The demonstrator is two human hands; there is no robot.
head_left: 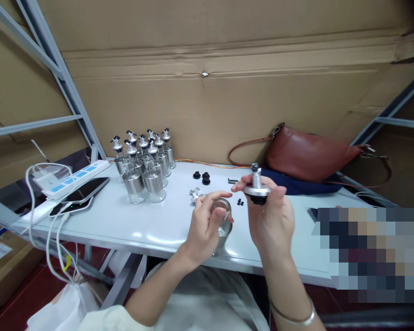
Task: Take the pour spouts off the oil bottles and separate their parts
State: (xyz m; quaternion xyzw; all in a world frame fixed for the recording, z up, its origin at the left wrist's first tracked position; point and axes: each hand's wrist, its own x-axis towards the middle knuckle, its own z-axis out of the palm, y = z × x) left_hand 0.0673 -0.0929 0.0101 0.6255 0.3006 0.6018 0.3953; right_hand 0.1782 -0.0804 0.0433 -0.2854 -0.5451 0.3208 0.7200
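Observation:
My right hand (271,220) pinches a silver pourer cap (257,187) with a black stopper underneath and a small spout on top. It is held upright above the table, apart from the bottle. My left hand (205,225) curls round the upper part of an uncapped glass bottle (223,232) with a metal sleeve, which stands near the table's front edge. Just behind that hand lie loose silver pourer parts (195,195), partly hidden by its fingers. Farther back sit several black stoppers (206,178), and tiny black pieces (240,202) lie between my hands.
Several capped bottles (134,181) cluster at the back left, with uncapped ones in front. A power strip (79,177), phone (86,189) and white cables occupy the left end. A brown bag (307,154) rests on dark blue cloth at the back right. Cardboard (193,105) stands behind.

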